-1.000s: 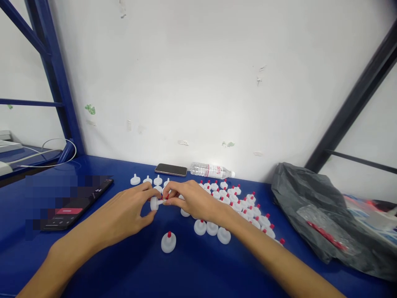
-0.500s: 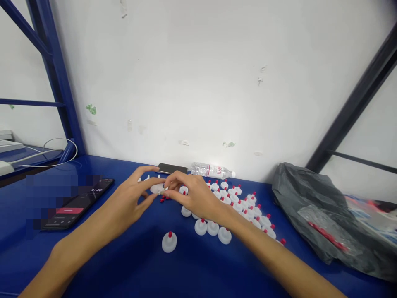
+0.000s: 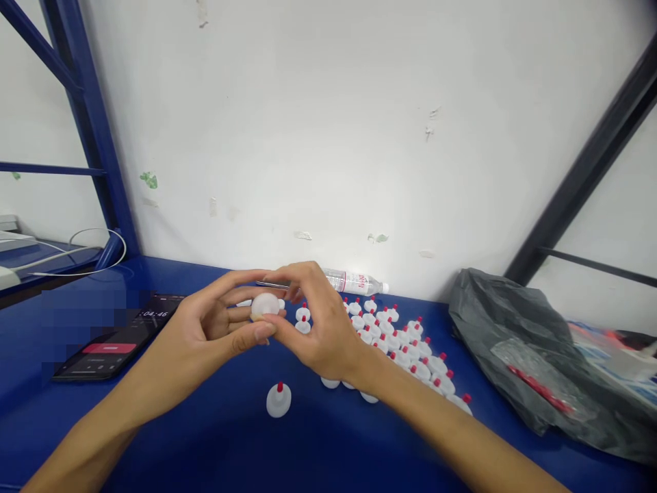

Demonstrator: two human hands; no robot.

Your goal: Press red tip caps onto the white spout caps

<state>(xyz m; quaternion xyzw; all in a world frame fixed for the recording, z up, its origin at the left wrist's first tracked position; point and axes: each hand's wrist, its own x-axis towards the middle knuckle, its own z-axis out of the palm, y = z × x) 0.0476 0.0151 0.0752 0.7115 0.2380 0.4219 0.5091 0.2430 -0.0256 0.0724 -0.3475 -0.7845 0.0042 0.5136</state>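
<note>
Between both hands, above the blue table (image 3: 226,438), is a small round white plastic bottle (image 3: 265,305), its rounded body toward me. My left hand (image 3: 205,325) grips it, thumb in front and fingers curled behind. My right hand (image 3: 326,325) closes on its right side, thumb at its lower edge. The bottle's tip is hidden. A single white bottle with a red cap (image 3: 278,402) stands below my hands. To the right, many similar red-capped bottles (image 3: 397,340) stand close together, some of them behind my right hand and forearm.
A phone with a timer on its screen (image 3: 116,342) lies at left. Against the wall lies a clear water bottle (image 3: 354,282), beside a dark phone partly covered by my hands. At right, a dark grey plastic bag (image 3: 493,322) carries a clear packet of red caps (image 3: 541,390).
The white bottle has turned so its rounded body faces me. My left hand has rolled its palm toward me, thumb now in front. My right hand has turned slightly and stays on the bottle.
</note>
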